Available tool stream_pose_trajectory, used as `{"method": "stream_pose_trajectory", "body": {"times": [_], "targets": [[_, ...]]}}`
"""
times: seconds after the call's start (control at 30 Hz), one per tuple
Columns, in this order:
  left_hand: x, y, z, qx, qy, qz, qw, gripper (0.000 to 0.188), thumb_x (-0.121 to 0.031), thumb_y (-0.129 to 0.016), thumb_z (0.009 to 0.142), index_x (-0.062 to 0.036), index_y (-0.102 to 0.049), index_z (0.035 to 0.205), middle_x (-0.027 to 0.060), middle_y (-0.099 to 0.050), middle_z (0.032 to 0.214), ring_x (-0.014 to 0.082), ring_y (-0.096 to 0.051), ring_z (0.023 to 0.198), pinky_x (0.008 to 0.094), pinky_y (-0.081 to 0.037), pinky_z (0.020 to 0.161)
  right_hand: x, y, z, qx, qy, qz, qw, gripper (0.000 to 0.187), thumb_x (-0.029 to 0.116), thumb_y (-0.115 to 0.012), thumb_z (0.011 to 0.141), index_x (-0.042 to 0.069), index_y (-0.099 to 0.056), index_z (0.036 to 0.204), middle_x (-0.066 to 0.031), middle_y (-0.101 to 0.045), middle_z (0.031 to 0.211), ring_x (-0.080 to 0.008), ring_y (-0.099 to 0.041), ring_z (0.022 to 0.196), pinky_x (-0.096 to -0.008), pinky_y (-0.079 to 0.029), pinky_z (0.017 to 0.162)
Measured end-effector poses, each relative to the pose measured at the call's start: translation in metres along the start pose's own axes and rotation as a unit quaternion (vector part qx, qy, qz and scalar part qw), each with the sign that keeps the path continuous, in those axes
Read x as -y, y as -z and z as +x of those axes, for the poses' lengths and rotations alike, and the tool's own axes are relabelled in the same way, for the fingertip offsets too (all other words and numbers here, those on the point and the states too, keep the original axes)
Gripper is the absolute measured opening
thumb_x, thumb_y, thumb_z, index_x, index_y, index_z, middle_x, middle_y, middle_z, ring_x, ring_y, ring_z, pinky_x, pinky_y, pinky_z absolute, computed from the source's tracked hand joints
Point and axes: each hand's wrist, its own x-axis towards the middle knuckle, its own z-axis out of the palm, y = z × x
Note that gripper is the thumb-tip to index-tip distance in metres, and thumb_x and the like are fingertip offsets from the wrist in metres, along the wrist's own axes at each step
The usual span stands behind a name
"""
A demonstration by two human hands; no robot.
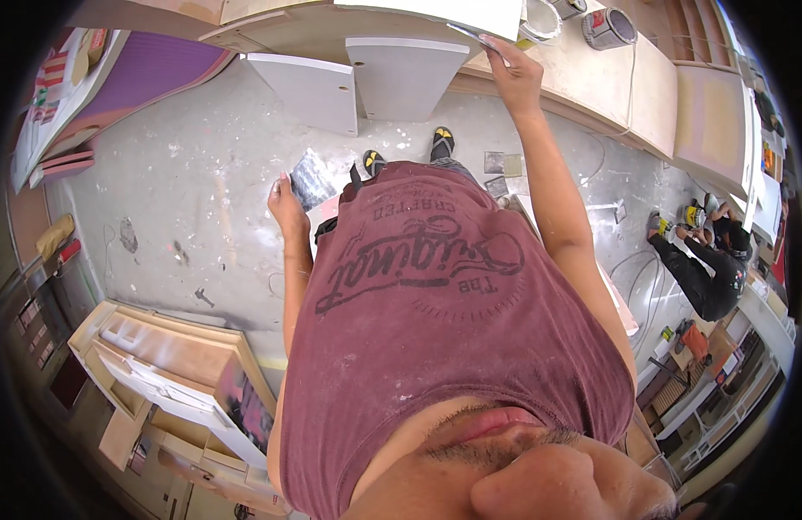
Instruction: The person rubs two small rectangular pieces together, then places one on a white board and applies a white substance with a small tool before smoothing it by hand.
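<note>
My right hand [515, 80] reaches up to the far cabinet, fingers closed around a thin, flat putty knife [475, 37]. The blade is beside the edge of a bright white panel [457, 9]. Low on the left, my left hand [286, 206] grips the edge of a flat metal-looking plate [312, 178] smeared with white; part of the grip is hidden. Below the cabinet front, two pale grey cabinet doors [307, 91] [405, 76] stand out, each with a small round hole.
Paint-stained cans [609, 29] [540, 21] stand on the wooden top [652, 82] at the right. Sandpaper-like squares [496, 163] and a hammer [204, 297] lie on the spattered floor [184, 191]. Wooden furniture [171, 373] stands lower left. Another person [717, 269] crouches right, near cables [648, 269].
</note>
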Motion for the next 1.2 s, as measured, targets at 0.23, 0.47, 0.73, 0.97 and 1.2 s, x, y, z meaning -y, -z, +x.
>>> {"method": "stream_pose_trajectory", "body": {"times": [0.23,0.47,0.73,0.97,1.2], "targets": [[0.007,0.003,-0.011,-0.016,0.016,-0.01,1.0,0.03,-0.022,-0.054,0.1,-0.0062,-0.058,0.076,-0.0075,-0.046,0.07,0.0052,-0.035,0.064,0.0246,-0.03,0.056,0.021,-0.006,-0.005,-0.003,-0.006,-0.071,0.997,0.023,0.001,-0.069,0.085,0.008,-0.074,0.106,-0.0094,-0.074,0.098,-0.0175,-0.072,0.088,-0.0271,-0.054,0.078],[0.015,0.003,-0.004,-0.025,0.023,-0.023,0.999,0.026,-0.021,-0.054,0.099,-0.0022,-0.062,0.083,-0.0051,-0.052,0.074,0.0055,-0.041,0.068,0.0242,-0.036,0.061,0.033,-0.037,0.008,0.02,0.006,-0.137,0.99,0.023,0.008,-0.068,0.086,0.009,-0.072,0.108,-0.0094,-0.073,0.101,-0.0222,-0.071,0.088,-0.03,-0.055,0.078],[0.052,0.031,0.004,-0.003,-0.137,0.618,0.774,0.031,-0.019,-0.043,0.097,0.0011,-0.064,0.106,0.0217,-0.067,0.105,0.0341,-0.064,0.098,0.0506,-0.045,0.09,0.0,-0.026,0.005,0.09,0.108,-0.159,0.977,0.025,0.006,-0.062,0.09,0.003,-0.072,0.113,-0.0119,-0.072,0.111,-0.0248,-0.069,0.101,-0.0362,-0.052,0.091],[0.02,0.002,-0.025,-0.134,-0.066,0.095,0.984,0.03,-0.025,-0.058,0.094,0.0026,-0.065,0.086,0.0112,-0.064,0.072,0.0167,-0.058,0.066,0.0364,-0.049,0.064,0.04,-0.073,0.031,0.087,0.114,-0.205,0.968,0.03,0.019,-0.065,0.09,0.001,-0.07,0.114,-0.016,-0.071,0.11,-0.0318,-0.068,0.097,-0.038,-0.052,0.087],[0.025,0.008,-0.047,-0.244,-0.054,-0.03,0.968,0.031,-0.027,-0.059,0.095,0.0016,-0.064,0.084,0.0057,-0.062,0.069,0.0114,-0.056,0.065,0.0319,-0.047,0.059,0.057,-0.108,0.03,0.158,0.097,-0.02,0.982,0.031,0.02,-0.066,0.092,-0.005,-0.069,0.109,-0.0203,-0.072,0.099,-0.0277,-0.069,0.088,-0.036,-0.053,0.08]]}}
